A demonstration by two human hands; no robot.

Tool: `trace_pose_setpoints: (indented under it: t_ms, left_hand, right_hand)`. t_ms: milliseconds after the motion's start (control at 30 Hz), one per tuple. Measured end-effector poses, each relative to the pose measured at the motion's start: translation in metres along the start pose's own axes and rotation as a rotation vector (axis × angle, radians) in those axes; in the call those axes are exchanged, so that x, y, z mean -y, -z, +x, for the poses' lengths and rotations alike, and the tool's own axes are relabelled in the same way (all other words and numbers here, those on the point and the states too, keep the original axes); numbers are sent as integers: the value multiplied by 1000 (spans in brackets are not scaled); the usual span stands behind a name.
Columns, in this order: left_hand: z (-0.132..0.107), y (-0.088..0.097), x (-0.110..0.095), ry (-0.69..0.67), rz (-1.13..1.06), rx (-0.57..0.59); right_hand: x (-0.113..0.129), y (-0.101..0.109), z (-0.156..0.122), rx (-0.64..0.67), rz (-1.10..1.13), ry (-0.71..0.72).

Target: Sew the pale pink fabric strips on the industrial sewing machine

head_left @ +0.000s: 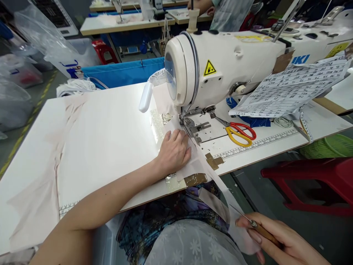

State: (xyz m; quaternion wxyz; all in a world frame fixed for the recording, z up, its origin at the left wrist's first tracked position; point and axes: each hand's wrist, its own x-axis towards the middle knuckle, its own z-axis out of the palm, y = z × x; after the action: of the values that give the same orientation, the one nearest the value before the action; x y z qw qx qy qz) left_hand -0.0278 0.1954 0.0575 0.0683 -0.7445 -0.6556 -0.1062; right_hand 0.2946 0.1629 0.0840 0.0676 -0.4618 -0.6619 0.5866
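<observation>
My left hand (174, 151) lies curled on a strip of pale pink fabric (194, 163), pressing it to the table just in front of the presser foot. The white sewing machine (220, 66) has its needle area right beyond my fingertips. From there the fabric runs over the table's front edge and down to my right. Low at the right, my right hand (271, 235) grips an awl (266, 233) by its wooden handle, its thin metal shaft pointing up and left. The loose end of the fabric hangs at the fingers of that hand.
Scissors (239, 134) with red and yellow handles lie right of the needle. Paper sheets (292, 88) hang on the machine. More pale fabric (38, 206) lies at the left. A red stool (317, 184) stands at the right. Another person (230, 14) is beyond the machine.
</observation>
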Motion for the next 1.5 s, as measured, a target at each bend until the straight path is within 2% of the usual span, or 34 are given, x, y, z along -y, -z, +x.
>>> trace_pose_setpoints:
  t_ms: [133,567,1067,1267,1367,1500]
  left_hand:
    - [0,1,0,0,4,0]
    - [1,2,-2,-4,42,-3]
    - [7,1,2,21,46,11]
    - [8,0,4,2,54,-28]
    - [12,1,8,10,55,-24]
    - [15,4,11,52,80,16]
  right_hand:
    - [0,4,10,141,-43,79]
    - [12,-8,40,179,37,229]
    - [29,-22,66,214,150,247]
    - [29,-27,75,144,158,248]
    - [29,-36,77,68,261,218]
    - [29,-57,75,47,637,62]
